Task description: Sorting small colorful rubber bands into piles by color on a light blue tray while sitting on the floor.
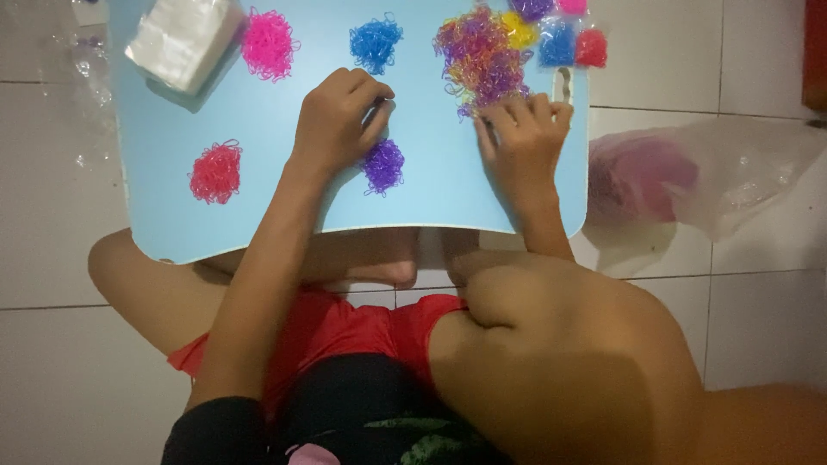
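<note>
A small heap of purple rubber bands lies on the light blue table, just beside the left hand, whose fingers curl in, pinching something too small to tell. White floor tiles surround the table. Farther off, the right hand lies flat, fingers narrowly spread, touching the mixed-colour pile.

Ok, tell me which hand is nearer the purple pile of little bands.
Left. The left hand sits just above the purple pile, nearly touching it; the right hand is off to its right, at the mixed pile.
</note>
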